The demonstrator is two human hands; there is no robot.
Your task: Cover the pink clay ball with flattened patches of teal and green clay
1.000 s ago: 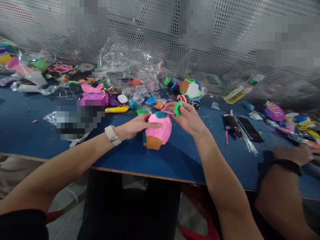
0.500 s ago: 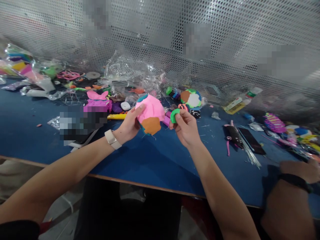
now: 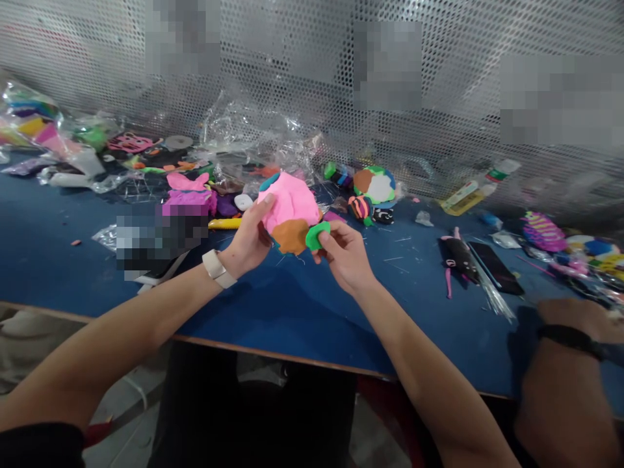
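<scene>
Faces a blue table [image 3: 292, 318], with a pink and magenta clay figure [image 3: 189, 195] toward the left, a yellow tool [image 3: 224, 223] near the left hand [image 3: 247, 242], and crumpled clear plastic [image 3: 244, 133] farther back. Wears a pale watch band [image 3: 219, 269] on the left wrist. Grips a ball [image 3: 288, 200] in that hand, thumb laid on the pink front, fingers wrapped behind and mostly hidden. Holds the ball over the table, around the middle, in front of the plastic. Shows on it a broad, bright pink area, matt and lightly creased; a teal patch [image 3: 270, 182] at the upper left edge; a brown patch [image 3: 291, 236] low down, wavy along its border and meeting the pink. Pinches a thin, rounded, bright green piece [image 3: 318, 236] between thumb and fingers of the right hand [image 3: 347, 255], at the right end of the brown patch. Cannot tell whether touching there or just in front. Has beyond, farther right, a striped ball [image 3: 359, 207] and a patched ball [image 3: 376, 186] in white, brown and green; then a dark figure [image 3: 459, 259] with pink limbs, a bottle [image 3: 475, 194] holding yellow liquid, and a phone [image 3: 496, 268] lying flat. Shares the far right with another person's arm [image 3: 565, 383], banded dark at the wrist.
</scene>
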